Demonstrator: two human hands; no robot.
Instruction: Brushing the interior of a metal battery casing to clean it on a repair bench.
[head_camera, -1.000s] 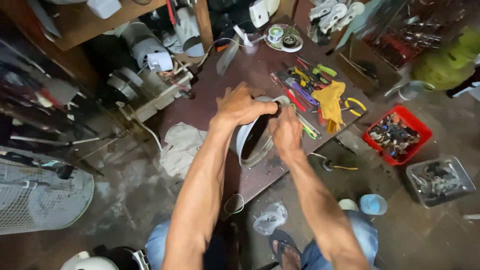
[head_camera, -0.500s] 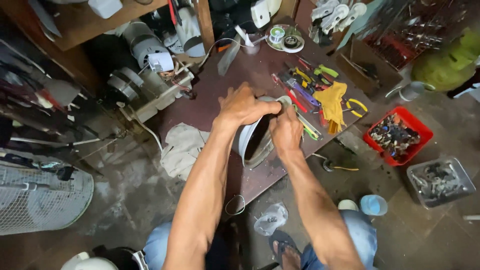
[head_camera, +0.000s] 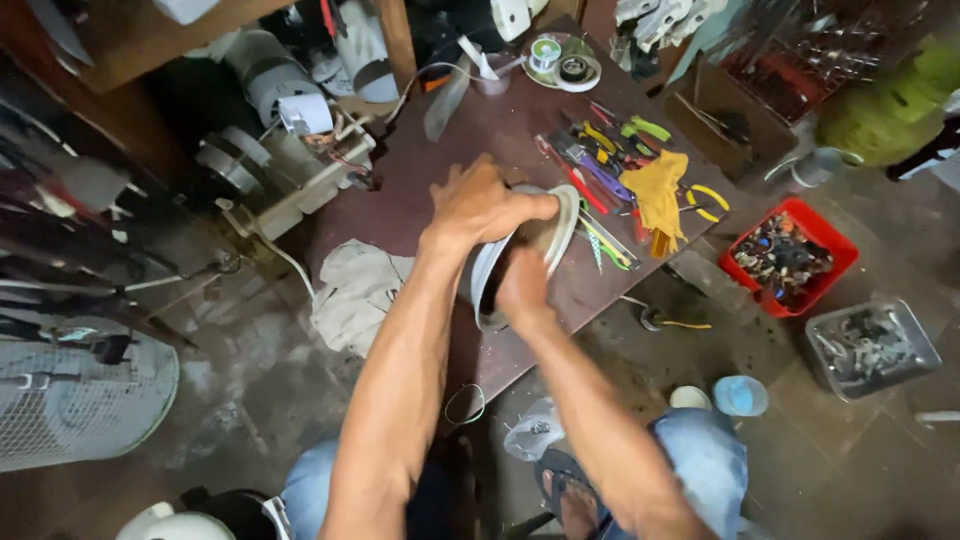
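Observation:
A round grey metal housing with a pale rim (head_camera: 556, 232) stands tipped on its side on a low brown board (head_camera: 450, 150). My left hand (head_camera: 482, 204) clasps its top edge with the fingers curled over the rim. My right hand (head_camera: 521, 287) reaches into the dark open end of the housing, so its fingers are hidden inside. Just right of the housing lie several hand tools (head_camera: 598, 165) with red, purple and yellow-green handles, and a yellow cloth (head_camera: 660, 195) is draped over some of them.
A grey rag (head_camera: 355, 292) hangs off the board's left edge. A red tray of small parts (head_camera: 788, 258) and a clear tub of metal bits (head_camera: 868, 345) sit on the floor at right. A fan grille (head_camera: 70, 400) lies at left. Motor parts (head_camera: 265, 75) crowd the back.
My right hand has slid from the outside of the housing down into its open end. My left hand keeps its hold on the top edge, and the housing is tipped more upright.

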